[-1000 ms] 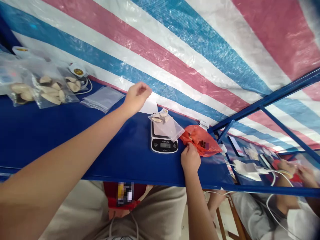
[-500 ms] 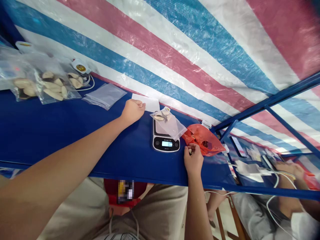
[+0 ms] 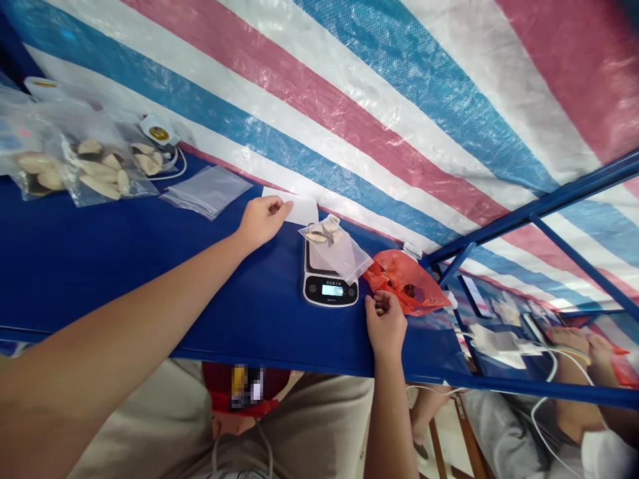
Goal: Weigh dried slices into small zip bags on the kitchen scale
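Observation:
My left hand (image 3: 263,221) hovers by a white sheet of paper (image 3: 301,209), its fingers loosely curled and nothing visible in them. A kitchen scale (image 3: 330,291) with a lit display stands between my hands. On it lies a clear zip bag (image 3: 344,251) with a few pale, dark-edged slices (image 3: 319,235) at its far end; the near end overhangs to the right. My right hand (image 3: 387,324) is closed in front of a red plastic bag (image 3: 422,286). Something small and partly dark shows between its fingers, too hidden to name.
Filled zip bags of slices (image 3: 102,176) stand at the far left beside a white corded device (image 3: 158,133). Flat zip bags (image 3: 207,193) lie near the striped sheet (image 3: 279,106). At right are a blue metal frame (image 3: 544,199) and another person's arms (image 3: 574,359).
My left thumb has moved slightly away from the curled fingers. The right hand has turned a little at the red bag, and the pale piece seen in it is less visible. The scale's reading looks different.

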{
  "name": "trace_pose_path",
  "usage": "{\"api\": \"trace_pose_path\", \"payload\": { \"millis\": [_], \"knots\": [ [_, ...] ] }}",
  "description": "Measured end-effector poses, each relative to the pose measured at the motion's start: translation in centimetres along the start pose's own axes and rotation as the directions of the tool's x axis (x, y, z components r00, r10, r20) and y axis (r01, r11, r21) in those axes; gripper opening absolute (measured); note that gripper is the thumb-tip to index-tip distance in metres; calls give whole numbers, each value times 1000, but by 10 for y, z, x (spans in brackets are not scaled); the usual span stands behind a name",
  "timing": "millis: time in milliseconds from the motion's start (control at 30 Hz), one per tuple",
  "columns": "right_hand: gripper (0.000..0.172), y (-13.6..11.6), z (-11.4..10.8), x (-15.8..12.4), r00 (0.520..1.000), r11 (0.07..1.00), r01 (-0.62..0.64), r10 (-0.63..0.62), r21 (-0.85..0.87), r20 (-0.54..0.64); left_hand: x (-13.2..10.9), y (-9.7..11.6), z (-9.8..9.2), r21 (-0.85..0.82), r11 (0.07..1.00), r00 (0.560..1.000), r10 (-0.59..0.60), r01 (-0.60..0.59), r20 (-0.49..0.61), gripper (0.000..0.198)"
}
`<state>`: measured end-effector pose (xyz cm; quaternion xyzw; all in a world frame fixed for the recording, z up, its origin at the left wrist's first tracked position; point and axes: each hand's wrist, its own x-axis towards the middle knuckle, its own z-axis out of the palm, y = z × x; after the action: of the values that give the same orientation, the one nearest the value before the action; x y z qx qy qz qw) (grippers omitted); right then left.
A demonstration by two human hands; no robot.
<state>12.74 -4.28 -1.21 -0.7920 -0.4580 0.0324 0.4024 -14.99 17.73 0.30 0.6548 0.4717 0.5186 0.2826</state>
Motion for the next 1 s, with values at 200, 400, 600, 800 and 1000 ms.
{"api": "trace_pose_path", "payload": {
  "millis": [200,400,600,800,1000],
  "knots": [
    [33,-3,-1,-1,1000,1000,6,-6,-22,0,-2,8,-2,-111,981,985,-148,158,93,59],
    [29,-2,-1,-3,995,991,88,-93,-103,-42,-1,14,-7,31,969,962,-246,244,122,50],
    [23,-2,0,-4,988,982,137,-145,-132,-51,-1,12,-6,30,978,970,-209,207,120,50],
    [21,2,0,-3,983,975,173,-179,-141,-31,-3,10,-6,6,981,972,-193,194,133,51],
    [31,8,0,-5,994,992,106,-107,74,18,-3,4,-3,20,992,987,-126,125,96,56]
  ]
}}
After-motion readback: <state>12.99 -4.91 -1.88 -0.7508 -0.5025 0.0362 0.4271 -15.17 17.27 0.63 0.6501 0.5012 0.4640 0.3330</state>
